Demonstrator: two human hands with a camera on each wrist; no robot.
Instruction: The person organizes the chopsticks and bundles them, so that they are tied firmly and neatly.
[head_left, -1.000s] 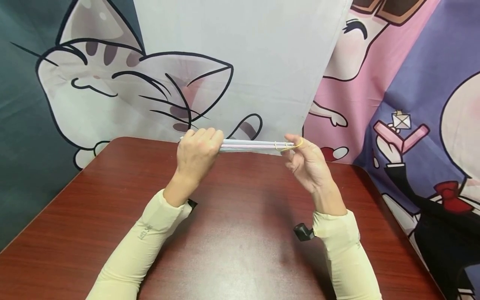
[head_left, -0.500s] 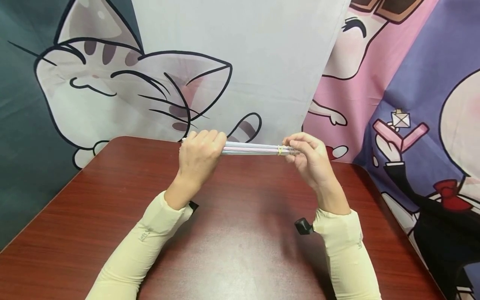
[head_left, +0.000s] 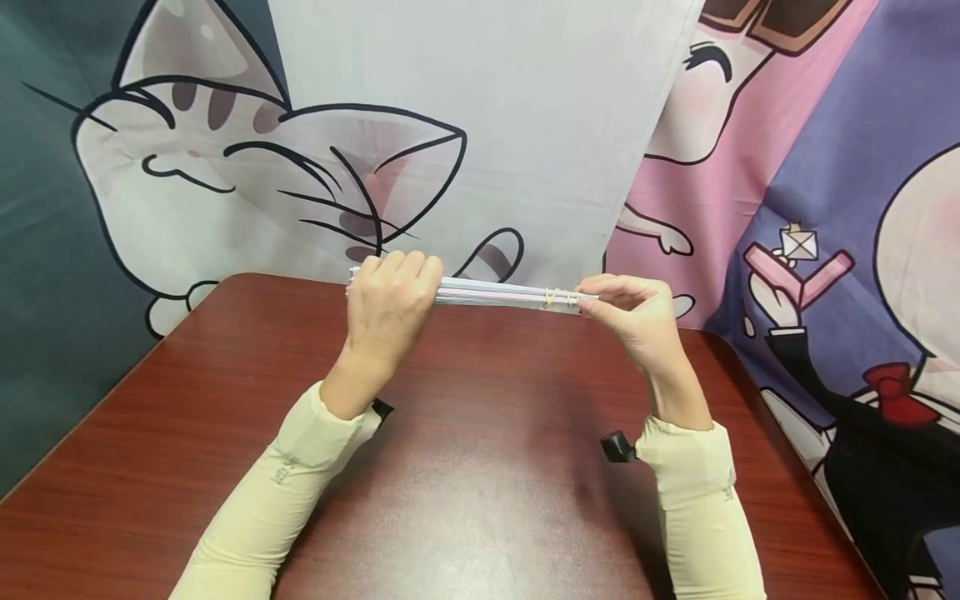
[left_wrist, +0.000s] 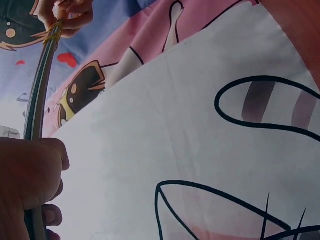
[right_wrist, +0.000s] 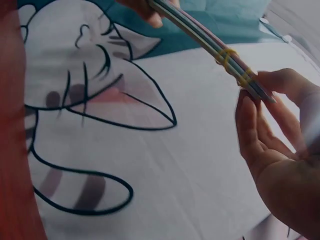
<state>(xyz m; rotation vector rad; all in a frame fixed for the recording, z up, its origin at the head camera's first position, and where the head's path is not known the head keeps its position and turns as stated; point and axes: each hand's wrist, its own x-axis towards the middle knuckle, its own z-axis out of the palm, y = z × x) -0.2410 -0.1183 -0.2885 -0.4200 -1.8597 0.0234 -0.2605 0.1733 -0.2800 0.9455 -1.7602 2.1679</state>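
Observation:
My left hand [head_left: 393,300] grips one end of a bundle of thin, straight pastel sticks [head_left: 491,292], white, pink and bluish. The bundle is held nearly level above the table's far edge. Toward its right end a yellow rubber band [right_wrist: 227,59] is wound around the sticks in two places. My right hand [head_left: 637,317] pinches that end between thumb and fingers, just past the band's outer loop. In the left wrist view, curled fingers [left_wrist: 50,155] wrap the sticks. The part inside the left fist is hidden.
A reddish-brown table [head_left: 465,467] lies below both arms. Behind it hangs a printed cloth [head_left: 525,108] with a cartoon cat and figures. Small black cameras [head_left: 618,447] are worn at the wrists.
Earlier, my right finger stretched a loop of the yellow rubber band off the end. Now the band lies wound around the sticks and the right fingers pinch the tip. The left hand kept its grip.

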